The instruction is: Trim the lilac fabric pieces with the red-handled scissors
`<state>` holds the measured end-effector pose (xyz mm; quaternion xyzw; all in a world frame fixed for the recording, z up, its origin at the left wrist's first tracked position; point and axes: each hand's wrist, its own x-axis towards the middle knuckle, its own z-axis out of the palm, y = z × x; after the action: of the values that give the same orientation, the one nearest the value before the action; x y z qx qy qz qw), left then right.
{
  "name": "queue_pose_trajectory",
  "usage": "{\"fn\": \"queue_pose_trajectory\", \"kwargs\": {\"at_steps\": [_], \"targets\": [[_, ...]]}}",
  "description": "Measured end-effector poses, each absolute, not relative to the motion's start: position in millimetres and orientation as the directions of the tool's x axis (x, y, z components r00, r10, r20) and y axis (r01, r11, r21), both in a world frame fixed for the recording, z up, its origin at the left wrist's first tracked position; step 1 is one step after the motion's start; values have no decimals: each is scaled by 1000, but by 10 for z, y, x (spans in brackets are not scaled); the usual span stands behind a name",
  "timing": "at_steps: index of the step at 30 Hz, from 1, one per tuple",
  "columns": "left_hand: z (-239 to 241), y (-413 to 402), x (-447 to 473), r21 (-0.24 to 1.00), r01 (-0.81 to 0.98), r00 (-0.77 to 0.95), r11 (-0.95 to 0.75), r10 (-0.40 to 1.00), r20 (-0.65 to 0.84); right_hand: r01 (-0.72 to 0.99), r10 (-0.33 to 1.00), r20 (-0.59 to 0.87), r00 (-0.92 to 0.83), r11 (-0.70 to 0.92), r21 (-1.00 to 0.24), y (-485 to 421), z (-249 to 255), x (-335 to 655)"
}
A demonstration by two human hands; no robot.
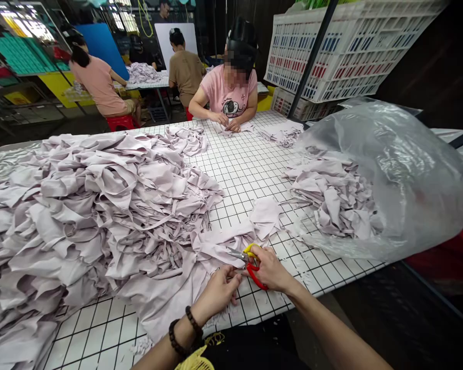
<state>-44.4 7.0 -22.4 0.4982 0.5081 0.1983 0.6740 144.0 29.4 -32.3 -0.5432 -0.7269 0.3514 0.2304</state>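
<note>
My right hand [270, 268] is closed round a pair of scissors [256, 277] with one yellow and one red handle loop. Their blades point left, parted, over a pale lilac fabric piece [231, 241]. Just left of the scissors, my left hand [220, 289] pinches an edge of the same pale fabric between thumb and fingers. Part of that cloth is hidden under my fingers. Left of both hands rises a large heap of pale lilac fabric pieces [111, 205], some trailing down to my left forearm.
A clear plastic bag [416, 174] lies at the right with stacked fabric pieces [332, 195] at its mouth. Across the grid-marked table [239, 174] a person in pink [231, 92] handles cloth. White crates [332, 51] stand behind at the right. Small scraps [142, 345] lie near the front edge.
</note>
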Motion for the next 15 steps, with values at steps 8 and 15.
{"fn": "queue_pose_trajectory", "kwargs": {"at_steps": [8, 15], "targets": [[-201, 203, -265, 895, -133, 163, 426, 900, -404, 217, 940, -175, -294, -113, -970, 215, -11, 1383], [72, 197, -279, 571, -580, 317, 580, 807, -498, 57, 930, -214, -299, -206, -977, 240, 225, 1490]]}}
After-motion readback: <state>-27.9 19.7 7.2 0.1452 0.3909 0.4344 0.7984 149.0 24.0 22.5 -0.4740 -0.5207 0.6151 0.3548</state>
